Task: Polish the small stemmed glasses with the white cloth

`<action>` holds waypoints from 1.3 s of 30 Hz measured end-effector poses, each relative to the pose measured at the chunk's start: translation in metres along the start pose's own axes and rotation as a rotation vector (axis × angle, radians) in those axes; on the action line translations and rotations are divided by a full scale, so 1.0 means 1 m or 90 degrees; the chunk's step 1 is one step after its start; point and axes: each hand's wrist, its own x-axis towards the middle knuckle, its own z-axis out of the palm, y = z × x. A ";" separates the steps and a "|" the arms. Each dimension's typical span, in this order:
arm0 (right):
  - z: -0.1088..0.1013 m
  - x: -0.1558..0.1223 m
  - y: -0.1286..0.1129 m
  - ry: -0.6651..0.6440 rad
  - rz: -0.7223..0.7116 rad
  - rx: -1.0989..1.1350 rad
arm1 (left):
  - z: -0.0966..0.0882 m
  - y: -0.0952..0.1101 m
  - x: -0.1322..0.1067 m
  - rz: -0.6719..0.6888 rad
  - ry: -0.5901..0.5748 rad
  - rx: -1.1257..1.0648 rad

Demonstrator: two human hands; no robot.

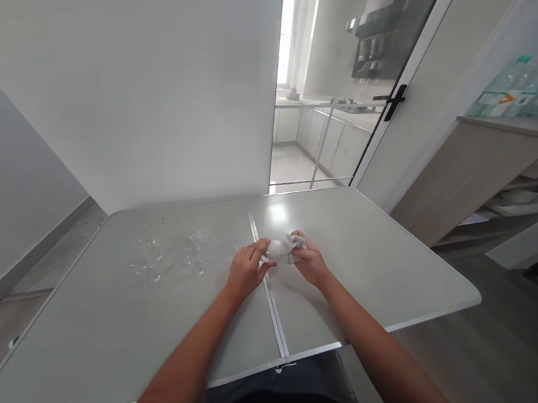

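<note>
My left hand (247, 268) and my right hand (310, 261) meet near the middle seam of a grey folding table (118, 345). Between them they hold a small clear glass (275, 249) with a white cloth (291, 244) wrapped against it. The left fingers curl round the glass; the right fingers pinch the cloth onto it. Two or three other clear stemmed glasses (149, 261) (196, 247) stand on the table to the left of my hands.
A white wall panel (146, 92) rises behind the table. A glass door with a black handle (393, 102) stands at the right back. Shelves with bottles (520, 90) and papers sit at the far right.
</note>
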 end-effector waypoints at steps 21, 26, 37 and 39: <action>0.036 -0.011 0.012 0.037 -0.216 -0.136 | 0.014 0.015 0.000 -0.346 -0.077 -0.436; 0.035 -0.013 -0.002 -0.233 -0.478 -0.714 | 0.015 0.005 -0.004 -0.244 -0.054 -0.192; 0.017 0.004 -0.001 -0.042 0.037 -0.047 | 0.005 0.005 -0.005 -0.074 -0.012 -0.183; 0.025 0.003 0.006 -0.025 0.086 0.042 | 0.004 0.011 -0.001 -0.215 0.033 -0.266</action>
